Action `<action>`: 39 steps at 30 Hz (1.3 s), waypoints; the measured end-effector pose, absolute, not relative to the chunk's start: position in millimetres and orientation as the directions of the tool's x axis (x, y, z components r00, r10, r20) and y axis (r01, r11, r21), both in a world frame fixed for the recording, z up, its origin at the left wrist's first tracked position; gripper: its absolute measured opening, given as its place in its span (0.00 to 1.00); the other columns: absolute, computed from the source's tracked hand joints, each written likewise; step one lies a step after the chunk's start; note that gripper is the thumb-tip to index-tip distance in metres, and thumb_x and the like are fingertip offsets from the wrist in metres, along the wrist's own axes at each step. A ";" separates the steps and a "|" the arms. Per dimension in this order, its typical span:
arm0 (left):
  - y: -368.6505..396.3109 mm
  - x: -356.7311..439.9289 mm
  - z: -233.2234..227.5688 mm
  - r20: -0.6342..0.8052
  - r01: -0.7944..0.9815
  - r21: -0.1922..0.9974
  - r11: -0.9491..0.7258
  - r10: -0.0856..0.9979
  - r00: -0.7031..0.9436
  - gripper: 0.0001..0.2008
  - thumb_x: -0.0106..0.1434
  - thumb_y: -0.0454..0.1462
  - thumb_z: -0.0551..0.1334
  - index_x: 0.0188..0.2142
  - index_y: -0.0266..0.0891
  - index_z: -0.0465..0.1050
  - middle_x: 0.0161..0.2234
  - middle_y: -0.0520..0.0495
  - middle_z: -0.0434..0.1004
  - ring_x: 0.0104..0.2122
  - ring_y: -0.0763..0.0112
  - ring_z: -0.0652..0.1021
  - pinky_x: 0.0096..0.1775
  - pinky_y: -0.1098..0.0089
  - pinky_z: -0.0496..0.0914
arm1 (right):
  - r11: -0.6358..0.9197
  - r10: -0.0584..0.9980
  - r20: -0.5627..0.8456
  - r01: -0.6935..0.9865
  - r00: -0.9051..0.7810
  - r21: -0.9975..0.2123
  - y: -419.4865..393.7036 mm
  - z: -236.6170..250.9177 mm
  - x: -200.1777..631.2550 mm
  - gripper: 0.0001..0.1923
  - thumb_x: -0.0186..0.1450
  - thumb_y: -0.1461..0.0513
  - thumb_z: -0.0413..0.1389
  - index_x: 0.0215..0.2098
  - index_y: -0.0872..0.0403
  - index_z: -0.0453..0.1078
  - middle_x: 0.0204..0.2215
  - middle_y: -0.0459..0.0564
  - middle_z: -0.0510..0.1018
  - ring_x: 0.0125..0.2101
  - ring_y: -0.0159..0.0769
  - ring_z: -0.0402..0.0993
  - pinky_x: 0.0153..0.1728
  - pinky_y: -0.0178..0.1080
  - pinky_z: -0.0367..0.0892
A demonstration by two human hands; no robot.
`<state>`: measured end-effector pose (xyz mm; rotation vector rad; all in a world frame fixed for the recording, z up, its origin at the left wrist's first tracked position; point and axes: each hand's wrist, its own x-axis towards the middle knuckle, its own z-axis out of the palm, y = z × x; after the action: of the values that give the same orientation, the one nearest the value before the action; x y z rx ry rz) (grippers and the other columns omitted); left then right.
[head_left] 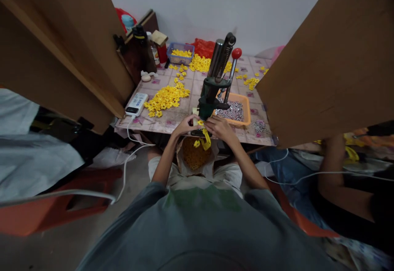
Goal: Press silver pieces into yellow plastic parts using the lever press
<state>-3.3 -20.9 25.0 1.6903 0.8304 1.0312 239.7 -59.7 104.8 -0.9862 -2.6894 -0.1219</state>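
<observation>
A dark green hand press [212,92] with a red-knobbed lever [236,53] stands at the table's front edge. Under its head, a small yellow plastic flower [200,122] shows between my two hands. My left hand [185,125] curls in from the left, its thumb and fingers closed around the flower. From the right, my right hand [220,127] has bent fingers pressed together by the press; what they hold is hidden. A curved yellow strip [206,140] hangs below the press, above an open bag [197,158] of yellow pieces between my legs.
An orange tray [248,111] of small metal parts sits right of the press. Yellow flowers [168,98] lie in piles, some in a blue basket [181,59]. A white power strip [137,104] is at left. Cardboard panels [332,61] flank the table; another person's arm [334,168] shows at right.
</observation>
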 end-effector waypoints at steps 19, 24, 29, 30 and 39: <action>-16.4 -4.1 19.1 0.262 0.092 0.938 -0.333 0.858 0.441 0.28 0.58 0.56 0.75 0.46 0.35 0.83 0.45 0.42 0.85 0.43 0.61 0.80 0.47 0.65 0.73 | 0.668 0.717 0.222 0.742 -0.661 0.051 -81.8 93.0 223.7 0.18 0.80 0.64 0.48 0.59 0.59 0.77 0.49 0.63 0.81 0.47 0.48 0.77 0.51 0.48 0.71; -17.4 -1.7 19.6 0.269 0.091 0.940 -0.329 0.878 0.396 0.27 0.59 0.54 0.74 0.48 0.35 0.82 0.45 0.42 0.85 0.42 0.61 0.80 0.44 0.66 0.72 | 0.595 0.755 0.520 0.750 -0.399 -0.288 -99.2 81.9 232.2 0.20 0.81 0.60 0.45 0.55 0.54 0.79 0.46 0.60 0.82 0.48 0.49 0.76 0.53 0.52 0.73; -17.8 2.8 16.9 0.276 0.102 0.938 -0.331 0.892 0.357 0.28 0.60 0.53 0.74 0.49 0.34 0.81 0.45 0.41 0.84 0.41 0.62 0.79 0.44 0.66 0.73 | 0.400 0.676 0.708 0.704 0.205 -0.586 -56.7 129.3 242.5 0.22 0.81 0.49 0.43 0.54 0.50 0.75 0.52 0.59 0.76 0.57 0.51 0.72 0.62 0.60 0.67; -18.1 3.4 16.3 0.276 0.109 0.937 -0.331 0.896 0.348 0.28 0.60 0.53 0.74 0.50 0.34 0.81 0.46 0.41 0.84 0.41 0.63 0.79 0.44 0.66 0.73 | 0.383 0.671 0.678 0.643 0.299 -0.663 -35.8 145.4 244.1 0.23 0.81 0.47 0.42 0.57 0.50 0.72 0.56 0.60 0.74 0.59 0.50 0.70 0.63 0.59 0.67; -16.4 6.1 6.6 0.330 0.074 0.928 -0.366 0.897 0.294 0.39 0.61 0.54 0.74 0.65 0.37 0.72 0.54 0.38 0.81 0.47 0.58 0.81 0.50 0.61 0.77 | 0.166 0.971 0.128 -0.182 0.203 -0.969 93.8 239.0 226.3 0.36 0.76 0.31 0.31 0.36 0.47 0.60 0.21 0.37 0.51 0.24 0.33 0.41 0.25 0.37 0.49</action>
<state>6.1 -16.4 6.6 1.6862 0.8926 1.1800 226.3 93.8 239.0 -1.0417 -0.9936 1.0511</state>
